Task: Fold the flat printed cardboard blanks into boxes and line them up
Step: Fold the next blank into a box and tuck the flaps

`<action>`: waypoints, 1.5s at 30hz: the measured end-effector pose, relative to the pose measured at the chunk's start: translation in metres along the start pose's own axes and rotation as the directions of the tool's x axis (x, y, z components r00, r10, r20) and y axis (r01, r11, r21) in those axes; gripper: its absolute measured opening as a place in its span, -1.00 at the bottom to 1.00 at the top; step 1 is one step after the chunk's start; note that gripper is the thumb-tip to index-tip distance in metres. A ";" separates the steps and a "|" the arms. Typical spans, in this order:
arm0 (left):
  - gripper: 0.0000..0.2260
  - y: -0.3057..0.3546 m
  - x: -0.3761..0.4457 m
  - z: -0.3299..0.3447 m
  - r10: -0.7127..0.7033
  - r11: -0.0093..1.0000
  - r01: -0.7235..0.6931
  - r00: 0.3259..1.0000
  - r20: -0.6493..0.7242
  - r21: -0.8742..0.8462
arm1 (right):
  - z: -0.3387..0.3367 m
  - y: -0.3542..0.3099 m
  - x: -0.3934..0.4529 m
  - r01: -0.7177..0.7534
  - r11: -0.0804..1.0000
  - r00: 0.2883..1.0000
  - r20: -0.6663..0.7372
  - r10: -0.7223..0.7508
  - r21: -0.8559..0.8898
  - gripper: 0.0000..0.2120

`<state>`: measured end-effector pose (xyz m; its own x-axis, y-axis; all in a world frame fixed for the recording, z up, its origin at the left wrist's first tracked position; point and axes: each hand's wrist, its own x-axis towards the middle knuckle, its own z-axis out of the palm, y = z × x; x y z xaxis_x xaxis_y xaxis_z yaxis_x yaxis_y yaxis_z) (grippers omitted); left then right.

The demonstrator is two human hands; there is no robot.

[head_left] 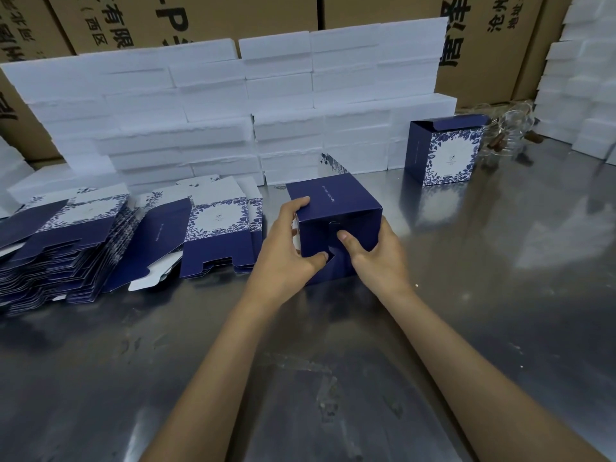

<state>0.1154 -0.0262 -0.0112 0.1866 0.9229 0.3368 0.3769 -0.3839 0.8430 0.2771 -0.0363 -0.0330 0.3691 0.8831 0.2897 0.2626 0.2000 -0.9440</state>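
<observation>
A dark blue printed box (336, 208) lies on its side at the middle of the steel table (466, 295), its flapped bottom facing me. My left hand (286, 248) grips its left edge, fingers on top and thumb on the bottom flaps. My right hand (373, 251) grips the right side, thumb pressing the flaps at the centre. A finished box (445, 151) with a blue floral print stands upright at the back right. Flat blanks (66, 248) lie in a fanned stack at the left, with a few more blanks (213, 235) beside my left hand.
White foam blocks (233, 111) form a wall along the back, with more foam blocks (583, 78) at the far right. Brown cartons (200, 18) stand behind. Clear glass items (510, 128) lie right of the finished box.
</observation>
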 end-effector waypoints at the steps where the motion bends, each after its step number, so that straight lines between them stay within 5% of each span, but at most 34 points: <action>1: -0.28 0.001 0.000 0.000 0.004 1.000 -0.004 1.000 0.000 0.003 | -0.001 0.000 0.000 0.002 1.000 1.000 0.000 -0.002 -0.009 -0.64; 5: -0.28 0.006 -0.003 -0.003 -0.004 0.999 0.006 0.999 0.035 -0.047 | -0.007 0.001 0.004 -0.044 0.998 0.992 0.119 0.039 0.035 -0.57; 10: -0.49 0.005 0.007 -0.012 -0.272 0.912 0.228 0.959 -0.086 -0.342 | -0.028 -0.012 0.010 -0.261 0.941 0.922 0.345 0.177 0.214 -0.45; 13: -0.24 -0.009 0.005 -0.011 -0.355 0.902 0.324 0.933 -0.062 -0.286 | -0.033 -0.019 0.011 -0.293 0.923 0.941 0.248 0.232 0.248 -0.46; 17: 0.06 -0.010 -0.001 -0.002 -0.379 0.846 0.402 0.915 0.136 -0.351 | -0.031 -0.018 0.012 -0.225 0.920 0.972 0.144 0.187 0.322 -0.75; 22: 0.25 0.002 0.000 -0.006 -0.225 0.887 0.192 0.974 -0.029 -0.421 | -0.033 -0.016 0.022 -0.233 0.834 0.972 0.154 0.179 0.500 -0.74; 26: 0.16 0.019 -0.006 -0.010 -0.013 0.966 -0.020 0.992 -0.126 -0.259 | -0.031 -0.007 0.023 -0.086 0.982 0.996 0.009 0.085 0.169 -0.71; 30: -0.19 0.035 -0.011 -0.004 0.021 0.984 -0.048 0.988 -0.152 -0.172 | -0.036 -0.013 0.024 -0.167 0.953 0.983 0.114 0.142 0.253 -0.81; 33: -0.57 0.039 -0.012 -0.004 -0.009 0.964 -0.044 0.980 -0.198 -0.261 | -0.037 -0.022 0.018 -0.256 0.934 0.954 0.220 0.203 0.248 -0.33; 38: -0.88 0.038 -0.007 -0.010 -0.075 0.946 -0.029 0.950 -0.303 -0.324 | -0.028 -0.033 0.003 -0.113 0.974 0.974 0.216 0.069 0.196 -0.16; 42: -0.95 0.037 -0.004 -0.013 -0.118 0.926 0.017 0.962 -0.247 -0.377 | -0.023 -0.034 -0.004 -0.074 0.979 0.976 0.218 0.032 0.189 -0.21; 45: -0.82 0.035 -0.003 -0.015 -0.148 0.928 0.047 0.957 -0.251 -0.369 | -0.019 -0.033 -0.004 -0.118 0.966 0.973 0.223 0.066 0.229 -0.26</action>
<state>0.1138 -0.0419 0.0233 -0.1051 0.9473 0.3026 0.0240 -0.3018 0.9531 0.2841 -0.0540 -0.0001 0.1778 0.9666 0.1845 0.0059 0.1864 -0.9825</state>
